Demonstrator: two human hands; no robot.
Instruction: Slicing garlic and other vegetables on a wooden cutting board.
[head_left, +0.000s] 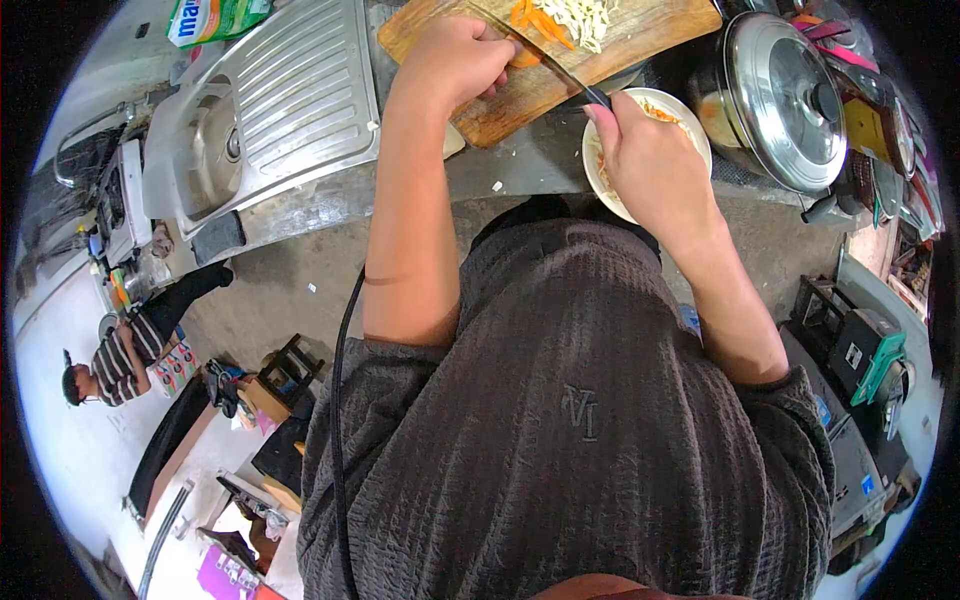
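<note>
My right hand (652, 154) grips the black handle of a kitchen knife (559, 71), whose blade slants up and left across the wooden cutting board (495, 120). On the board my left hand (461, 64) is curled around an orange piece, apparently carrot (526, 58), close beside the blade; the fingers hide part of it. Orange carrot strips (544, 22) lie beyond the blade, against a pile of pale shredded vegetable, likely cabbage (585, 21). Partly under my right hand, a white bowl (592, 169) holds orange and pale shreds.
Left of the board is a stainless steel sink with a ribbed drainboard (307, 82). A large pot with a glass lid (787, 101) stands to the right, before crowded utensils. A dark cable (341, 420) hangs by my left arm. Another person (124, 360) is at far left.
</note>
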